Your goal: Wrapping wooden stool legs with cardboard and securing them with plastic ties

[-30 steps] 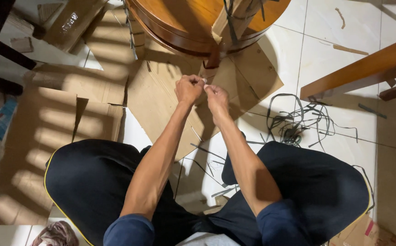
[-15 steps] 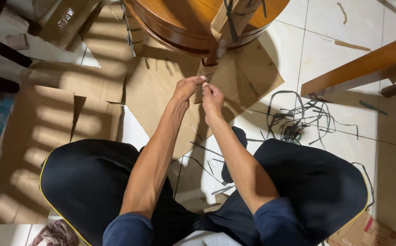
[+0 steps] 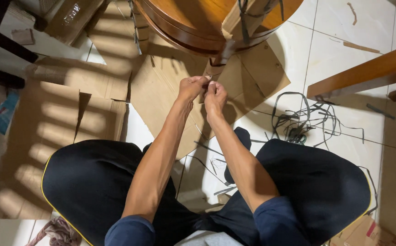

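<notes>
I sit on the floor with both arms stretched forward. My left hand [image 3: 191, 86] and my right hand [image 3: 215, 95] meet close together, fingers pinched on a strip of cardboard wrapping [image 3: 214, 68] that hangs from a round wooden piece of furniture [image 3: 184, 23]. Dark strapping bands [image 3: 245, 18] run over a cardboard-covered part on top of that wood. What exactly sits between my fingertips is too small to make out.
Flattened cardboard sheets [image 3: 61, 118] cover the tiled floor to the left and ahead. A tangle of dark strap offcuts [image 3: 305, 120] lies to the right. A wooden beam [image 3: 362, 75] crosses the upper right. Dark furniture legs [image 3: 2, 41] stand at far left.
Both hands have stayed together at the cardboard strip, shifting slightly toward the furniture. The view has moved a little.
</notes>
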